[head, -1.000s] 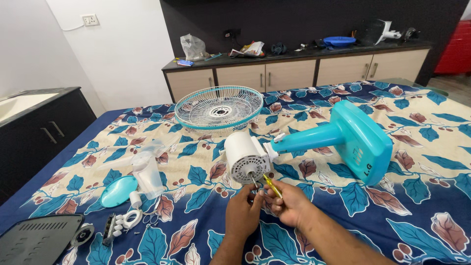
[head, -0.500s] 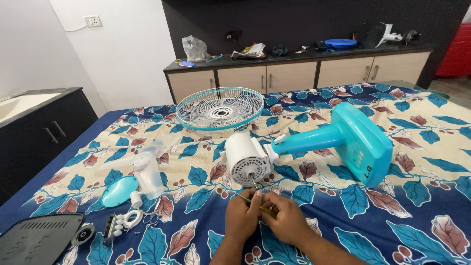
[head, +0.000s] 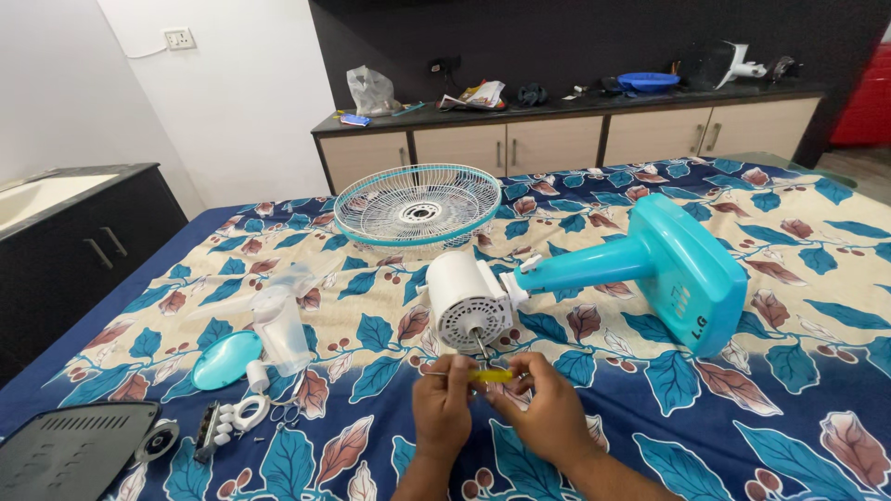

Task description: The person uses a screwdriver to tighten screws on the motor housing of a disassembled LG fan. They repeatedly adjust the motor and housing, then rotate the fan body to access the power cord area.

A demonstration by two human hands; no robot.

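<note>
A yellow tool [head: 492, 376] is pinched between left hand [head: 444, 408] and right hand [head: 548, 413], at six o'clock from the fan motor [head: 467, 301] on the bed [head: 817, 390].

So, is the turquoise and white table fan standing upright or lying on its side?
Lying on its side: the turquoise and white table fan rests lengthwise on the floral bedsheet, base facing sideways.

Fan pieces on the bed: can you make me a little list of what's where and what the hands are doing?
Surface: bed with blue leaf-print sheet
Both hands: left hand and right hand pinch a small yellow tool
Nearest part: white round fan motor, shaft pointing at the hands
Joined to motor: turquoise plastic stand and base, lying on its side
Behind: white and teal wire grille
Left: clear fan blade, turquoise oval cap
</note>
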